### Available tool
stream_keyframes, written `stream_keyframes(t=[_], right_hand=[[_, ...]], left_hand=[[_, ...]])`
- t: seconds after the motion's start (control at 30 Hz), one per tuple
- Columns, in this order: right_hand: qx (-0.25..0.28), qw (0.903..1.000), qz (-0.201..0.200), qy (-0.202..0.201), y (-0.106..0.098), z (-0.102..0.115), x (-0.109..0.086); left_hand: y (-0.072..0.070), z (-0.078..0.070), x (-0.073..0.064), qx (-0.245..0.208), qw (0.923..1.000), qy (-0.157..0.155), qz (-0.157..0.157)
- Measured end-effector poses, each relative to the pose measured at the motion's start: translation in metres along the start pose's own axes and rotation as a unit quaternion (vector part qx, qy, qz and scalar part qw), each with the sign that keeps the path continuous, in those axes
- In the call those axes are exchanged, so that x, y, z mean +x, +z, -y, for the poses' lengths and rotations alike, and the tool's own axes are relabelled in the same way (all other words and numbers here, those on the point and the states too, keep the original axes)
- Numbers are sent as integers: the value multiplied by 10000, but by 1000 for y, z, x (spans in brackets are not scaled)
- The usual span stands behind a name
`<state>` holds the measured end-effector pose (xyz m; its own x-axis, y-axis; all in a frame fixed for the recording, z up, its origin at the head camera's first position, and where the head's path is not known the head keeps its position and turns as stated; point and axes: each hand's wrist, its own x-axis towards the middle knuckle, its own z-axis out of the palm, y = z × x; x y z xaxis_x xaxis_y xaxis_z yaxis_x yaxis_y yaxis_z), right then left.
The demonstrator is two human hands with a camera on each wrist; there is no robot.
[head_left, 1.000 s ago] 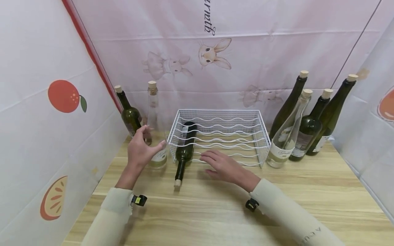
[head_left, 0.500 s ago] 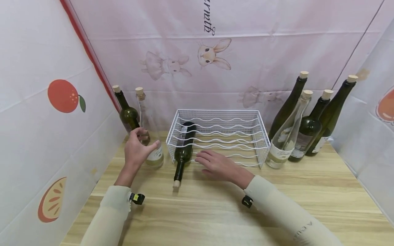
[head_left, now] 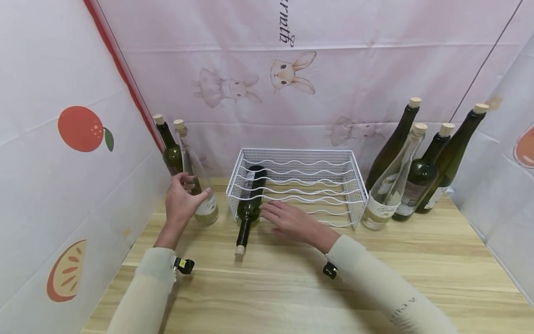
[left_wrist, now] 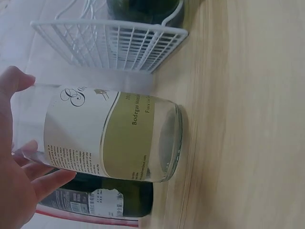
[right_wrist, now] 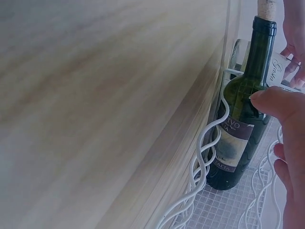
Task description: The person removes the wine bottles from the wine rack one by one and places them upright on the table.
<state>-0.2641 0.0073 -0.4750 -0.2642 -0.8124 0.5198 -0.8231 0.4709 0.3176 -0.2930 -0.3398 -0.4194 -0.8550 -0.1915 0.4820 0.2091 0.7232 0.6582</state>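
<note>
My left hand point(head_left: 180, 202) holds a clear glass bottle point(head_left: 210, 209) with a cork and a white-and-green label, thumb on one side and fingers on the other. In the left wrist view the bottle's point(left_wrist: 128, 136) base is near or on the table; contact is unclear. A dark green wine bottle point(head_left: 250, 211) lies in the white wire rack point(head_left: 359, 204), its corked neck pointing toward me. My right hand point(head_left: 294, 223) is beside that bottle's shoulder, fingers loosely bent. In the right wrist view its thumb point(right_wrist: 271, 100) overlaps the bottle; whether it touches cannot be told.
Another corked green bottle point(head_left: 172, 155) stands at the back left, partly behind the clear one. Right of the rack stand several corked bottles, including a clear one point(head_left: 381, 204) close to the rack's side. Printed cloth walls point(head_left: 233, 28) enclose the wooden table point(head_left: 267, 287).
The left hand and the clear bottle have moved left, toward the green bottle at the back left. My right hand has shifted slightly left toward the bottle in the rack.
</note>
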Motion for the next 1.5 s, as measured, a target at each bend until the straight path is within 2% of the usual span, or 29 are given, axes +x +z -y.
stream_keyframes(t=[0.33,0.6,0.9,1.13,1.5], right_hand=[[-184,9987,469,-56,5,-2,5],[-169,9970,750,-10,12,-3,12],[-478,9930,1075,53,20,-2,22],[-658,9924,1038,77,26,-1,29],[-551,9929,1044,145,32,1,43]], left_hand=[[-2,10,9,-110,9998,-192,9],[-7,15,12,-153,9996,-235,-73],[-12,22,16,-201,9995,-232,-59],[-13,26,19,-328,9991,-249,81],[-11,36,20,-645,9973,-293,199]])
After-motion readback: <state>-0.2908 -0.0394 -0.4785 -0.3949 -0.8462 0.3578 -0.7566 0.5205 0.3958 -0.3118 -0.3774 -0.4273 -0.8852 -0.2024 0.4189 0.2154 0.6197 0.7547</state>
